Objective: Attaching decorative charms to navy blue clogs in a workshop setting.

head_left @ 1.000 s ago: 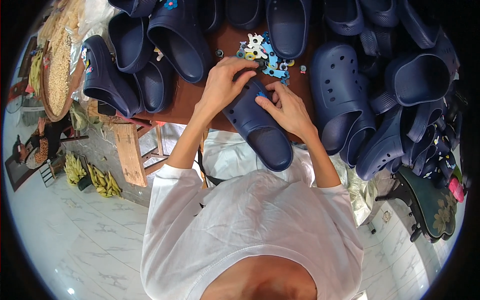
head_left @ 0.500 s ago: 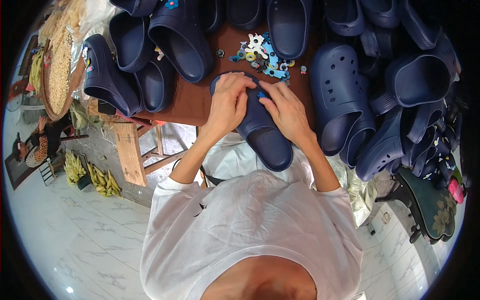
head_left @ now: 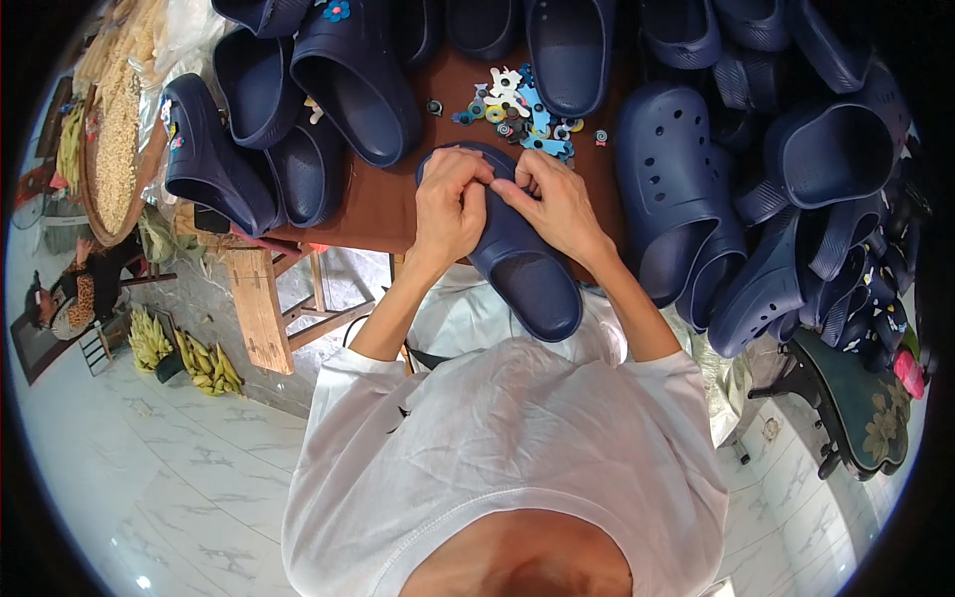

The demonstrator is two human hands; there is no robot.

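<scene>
A navy blue foam clog point(head_left: 525, 287) lies before me, its toe on the brown table and its open heel end toward my body. Bent fingers of my left hand point(head_left: 450, 207) grip the toe from the left. Over the clog's upper, my right hand point(head_left: 562, 211) has its fingers curled and its thumb stretched to meet the left fingertips. Whatever sits beneath those fingertips is hidden. Just beyond the toe is a pile of small shoe charms point(head_left: 532, 114), white, blue, yellow and black.
More navy clogs crowd the table point(head_left: 383, 204): a group at left including one clog with charms point(head_left: 209, 159), and a heap at right with a large clog point(head_left: 665, 179) near my right hand. A wooden stool point(head_left: 261, 308), bananas point(head_left: 207, 363) and a dark green chair point(head_left: 860, 408) stand around.
My right hand has shifted up and left, its fingers curling in to meet the left hand. The blue flower charm seen on the clog is now covered. The clog stays in place.
</scene>
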